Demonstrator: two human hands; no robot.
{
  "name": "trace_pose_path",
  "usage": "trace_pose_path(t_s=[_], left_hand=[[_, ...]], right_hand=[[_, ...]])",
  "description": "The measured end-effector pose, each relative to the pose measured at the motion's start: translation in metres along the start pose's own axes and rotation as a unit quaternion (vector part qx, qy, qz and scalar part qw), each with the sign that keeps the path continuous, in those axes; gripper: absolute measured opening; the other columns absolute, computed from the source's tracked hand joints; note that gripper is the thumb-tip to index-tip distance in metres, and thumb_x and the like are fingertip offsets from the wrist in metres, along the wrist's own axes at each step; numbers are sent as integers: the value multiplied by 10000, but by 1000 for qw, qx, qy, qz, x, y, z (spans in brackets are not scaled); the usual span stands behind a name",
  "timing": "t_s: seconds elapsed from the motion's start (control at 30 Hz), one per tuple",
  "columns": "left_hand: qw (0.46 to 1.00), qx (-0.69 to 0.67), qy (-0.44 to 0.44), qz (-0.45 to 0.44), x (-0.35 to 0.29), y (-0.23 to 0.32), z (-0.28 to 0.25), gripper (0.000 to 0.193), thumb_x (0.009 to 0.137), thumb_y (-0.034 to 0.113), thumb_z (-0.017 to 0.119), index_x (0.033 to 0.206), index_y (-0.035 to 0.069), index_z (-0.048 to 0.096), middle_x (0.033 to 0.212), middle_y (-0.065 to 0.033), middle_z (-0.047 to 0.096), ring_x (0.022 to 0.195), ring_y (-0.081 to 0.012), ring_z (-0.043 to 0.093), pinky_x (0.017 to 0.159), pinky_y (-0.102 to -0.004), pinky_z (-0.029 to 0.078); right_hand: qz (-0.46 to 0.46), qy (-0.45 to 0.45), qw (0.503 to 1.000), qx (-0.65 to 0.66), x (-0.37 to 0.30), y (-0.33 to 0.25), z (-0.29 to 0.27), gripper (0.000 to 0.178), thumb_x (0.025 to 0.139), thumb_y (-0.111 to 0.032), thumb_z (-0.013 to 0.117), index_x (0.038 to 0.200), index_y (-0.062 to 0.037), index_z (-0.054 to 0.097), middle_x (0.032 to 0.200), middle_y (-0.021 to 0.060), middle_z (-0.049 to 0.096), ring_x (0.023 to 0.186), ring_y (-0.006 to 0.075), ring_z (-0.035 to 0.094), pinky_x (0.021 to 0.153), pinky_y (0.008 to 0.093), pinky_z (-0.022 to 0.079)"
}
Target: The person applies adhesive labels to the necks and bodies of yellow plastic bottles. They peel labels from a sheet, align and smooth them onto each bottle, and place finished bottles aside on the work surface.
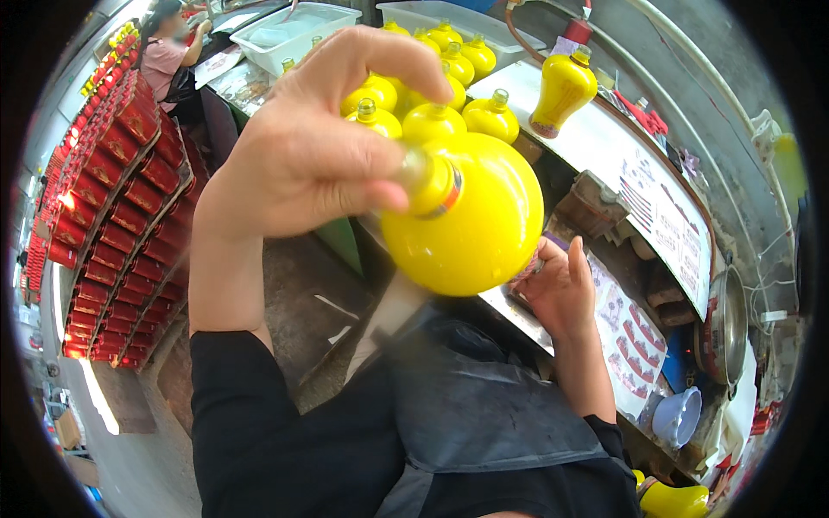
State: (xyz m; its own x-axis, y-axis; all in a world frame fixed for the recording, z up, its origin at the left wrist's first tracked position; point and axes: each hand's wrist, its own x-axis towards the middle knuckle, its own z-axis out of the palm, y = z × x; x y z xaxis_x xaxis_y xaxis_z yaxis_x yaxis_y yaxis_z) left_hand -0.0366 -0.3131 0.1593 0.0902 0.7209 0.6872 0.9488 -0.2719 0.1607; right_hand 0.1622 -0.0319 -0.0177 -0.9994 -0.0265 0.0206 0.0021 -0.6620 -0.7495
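My left hand [319, 138] is closed round the neck of a glossy yellow bottle [475, 216], with thumb and fingers pinching near its top. The bottle is tilted, its round shoulder toward me and an orange and dark band below the neck. At the bottle's lower right, my right hand [561, 289] has its visible fingers apart. Some of its fingertips are hidden behind the bottle, next to a purplish patterned patch, so I cannot tell whether they touch it. Sheets of printed red and purple decals [626, 345] lie beside this hand.
Several yellow bottles [490, 116] stand beyond my left hand, near translucent plastic tubs [294, 34]. Another yellow bottle [566, 91] stands on the white board [622, 164]. Stacked red containers [112, 233] fill the left. A pale basin [678, 416] sits at lower right. A person [168, 52] works far left.
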Motion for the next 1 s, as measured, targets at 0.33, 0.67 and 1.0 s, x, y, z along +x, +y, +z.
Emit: trace_pose_path(t_s=[0.33,0.67,1.0], left_hand=[[993,36,-22,110,-2,17,31,312,802,394,785,878,108,688,1101,-93,658,998,-298,638,845,-457,535],[997,21,-62,27,-14,-12,75,307,695,104,841,968,77,703,929,-96,640,802,-284,639,667,-371,508],[928,-259,106,-244,-40,-13,124,259,889,192,811,1008,-31,753,916,-73,612,778,-183,591,663,-272,473]], right_hand=[[-19,97,995,0,-3,-10,-18,851,1044,-693,274,1280,15,682,1325,158,681,1065,240,662,934,339,499],[-129,139,979,81,-52,-35,-37,778,1029,-616,431,1411,46,573,1479,201,556,1278,258,582,1126,406,423],[-159,184,966,86,-69,-29,-28,749,1038,-584,435,1377,67,589,1416,214,599,1263,290,571,1124,414,415]])
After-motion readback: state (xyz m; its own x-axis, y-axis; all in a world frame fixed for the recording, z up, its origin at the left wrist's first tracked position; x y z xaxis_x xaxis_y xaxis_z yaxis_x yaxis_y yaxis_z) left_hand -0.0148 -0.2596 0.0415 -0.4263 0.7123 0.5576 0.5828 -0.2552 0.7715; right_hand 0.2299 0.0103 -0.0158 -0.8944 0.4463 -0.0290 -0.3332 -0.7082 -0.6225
